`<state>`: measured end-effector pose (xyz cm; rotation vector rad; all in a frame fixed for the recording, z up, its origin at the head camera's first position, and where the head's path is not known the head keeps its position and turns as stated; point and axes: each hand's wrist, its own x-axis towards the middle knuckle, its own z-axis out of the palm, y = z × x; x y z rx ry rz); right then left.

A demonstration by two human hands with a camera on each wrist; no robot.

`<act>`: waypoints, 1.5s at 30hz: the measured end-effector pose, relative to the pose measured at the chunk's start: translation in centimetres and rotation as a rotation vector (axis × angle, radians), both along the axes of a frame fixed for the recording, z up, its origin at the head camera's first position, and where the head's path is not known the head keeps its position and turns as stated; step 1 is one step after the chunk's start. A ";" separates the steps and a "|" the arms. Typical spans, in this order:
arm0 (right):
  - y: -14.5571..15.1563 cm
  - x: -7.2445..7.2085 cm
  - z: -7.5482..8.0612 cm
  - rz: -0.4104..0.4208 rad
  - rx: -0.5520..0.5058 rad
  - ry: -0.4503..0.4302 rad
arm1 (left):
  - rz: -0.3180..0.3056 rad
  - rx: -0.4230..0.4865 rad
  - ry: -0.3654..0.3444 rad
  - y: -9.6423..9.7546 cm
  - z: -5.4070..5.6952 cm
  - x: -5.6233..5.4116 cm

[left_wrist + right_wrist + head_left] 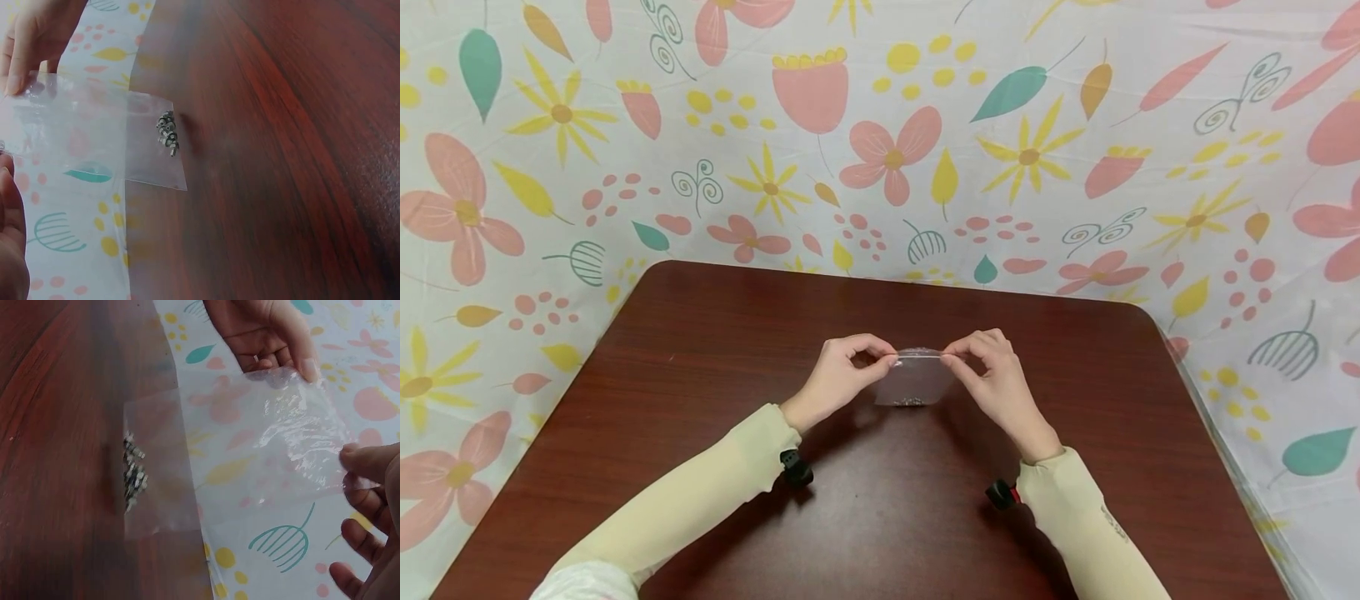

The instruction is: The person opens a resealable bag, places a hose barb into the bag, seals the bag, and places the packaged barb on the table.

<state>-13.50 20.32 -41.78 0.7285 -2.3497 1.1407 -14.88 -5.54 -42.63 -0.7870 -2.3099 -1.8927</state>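
Note:
A clear plastic zip bag hangs upright above the table, held by its top edge. Small silvery metal pieces, perhaps screws or nuts, lie in a heap along its bottom; their exact kind is too small to tell. My left hand pinches the left top corner between thumb and forefinger. At the opposite top corner, my right hand pinches the bag the same way. In the right wrist view the metal pieces gather at the bag's lower edge, and the plastic near the top looks wrinkled and shiny.
The dark reddish-brown wooden table spreads beneath both forearms. Behind it and at both sides hangs a white cloth printed with flowers and leaves. A black strap device sits at the left wrist, another black device at the right.

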 end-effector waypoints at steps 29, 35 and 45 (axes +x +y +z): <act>1.6 2.7 0.3 0.119 -0.101 -0.359 | -0.098 -0.040 -0.109 -1.6 0.3 1.6; 1.7 2.0 -0.2 0.103 -0.063 -0.304 | -0.111 -0.051 0.013 -1.6 -0.2 0.9; 1.3 0.1 -0.6 0.013 0.024 -0.206 | -0.016 -0.139 0.170 -1.1 -1.3 -1.0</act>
